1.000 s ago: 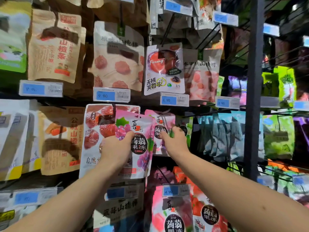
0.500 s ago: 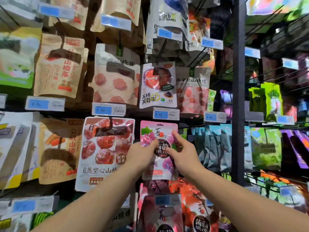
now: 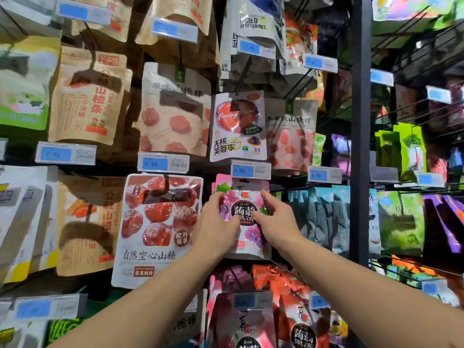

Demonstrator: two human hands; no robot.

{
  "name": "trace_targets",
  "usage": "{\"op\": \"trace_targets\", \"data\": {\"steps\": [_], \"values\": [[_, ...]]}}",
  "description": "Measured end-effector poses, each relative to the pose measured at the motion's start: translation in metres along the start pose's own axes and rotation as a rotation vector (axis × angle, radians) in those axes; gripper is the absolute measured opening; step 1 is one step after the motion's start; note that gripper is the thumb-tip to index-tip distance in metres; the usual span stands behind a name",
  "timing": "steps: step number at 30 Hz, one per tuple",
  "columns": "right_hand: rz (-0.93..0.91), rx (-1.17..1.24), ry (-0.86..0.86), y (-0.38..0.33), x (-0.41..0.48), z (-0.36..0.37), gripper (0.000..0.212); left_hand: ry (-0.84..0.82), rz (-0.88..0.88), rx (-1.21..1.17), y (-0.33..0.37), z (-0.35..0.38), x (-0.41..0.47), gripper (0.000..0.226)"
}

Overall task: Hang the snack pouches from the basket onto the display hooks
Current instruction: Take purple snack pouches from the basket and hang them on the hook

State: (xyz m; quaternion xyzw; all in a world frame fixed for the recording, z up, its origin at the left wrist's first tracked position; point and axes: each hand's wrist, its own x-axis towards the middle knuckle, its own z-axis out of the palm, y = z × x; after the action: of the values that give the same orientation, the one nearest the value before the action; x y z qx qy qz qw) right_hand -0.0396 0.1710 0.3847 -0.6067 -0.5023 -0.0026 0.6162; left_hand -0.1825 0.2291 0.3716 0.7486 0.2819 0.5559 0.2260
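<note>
while each grip (left hand [image 3: 216, 223], right hand [image 3: 277, 222]) pinches one edge, the pink pouch [image 3: 244, 194] is upright.

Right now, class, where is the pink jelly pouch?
Centre of the head view, under the 4.90 price tag: left hand and right hand hold the pink jelly pouch.

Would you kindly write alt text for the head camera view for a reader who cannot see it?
A left hand and a right hand hold a pink grape jelly pouch by its side edges, its top behind a blue 4.90 price tag. Other snack pouches hang all round, a large red hawthorn pouch directly left.
</note>
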Motion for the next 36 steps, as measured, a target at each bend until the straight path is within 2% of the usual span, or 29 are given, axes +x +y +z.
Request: {"op": "trace_targets", "data": {"steps": [13, 17, 20, 25, 31, 36], "values": [[0.049, 0.057, -0.008, 0.009, 0.012, 0.001, 0.065, 0.009, -0.003, 0.005, -0.013, 0.012, 0.013, 0.063], [0.03, 0.034, -0.051, 0.018, 0.008, 0.001, 0.066, -0.053, 0.003, -0.013, -0.026, 0.019, 0.007, 0.078], [-0.011, 0.009, -0.087, 0.021, 0.001, 0.002, 0.075, -0.088, 0.019, 0.028, -0.034, 0.024, 0.001, 0.092], [0.038, 0.051, -0.192, 0.042, -0.024, 0.011, 0.099, -0.117, 0.033, 0.137, -0.048, 0.039, -0.014, 0.103], [0.057, -0.027, -0.177, 0.069, -0.024, 0.028, 0.105, -0.09, -0.038, 0.258, -0.064, 0.053, -0.012, 0.098], [0.047, -0.139, -0.185, 0.073, -0.006, 0.039, 0.1, -0.121, -0.088, 0.307, -0.064, 0.064, 0.001, 0.097]]}}
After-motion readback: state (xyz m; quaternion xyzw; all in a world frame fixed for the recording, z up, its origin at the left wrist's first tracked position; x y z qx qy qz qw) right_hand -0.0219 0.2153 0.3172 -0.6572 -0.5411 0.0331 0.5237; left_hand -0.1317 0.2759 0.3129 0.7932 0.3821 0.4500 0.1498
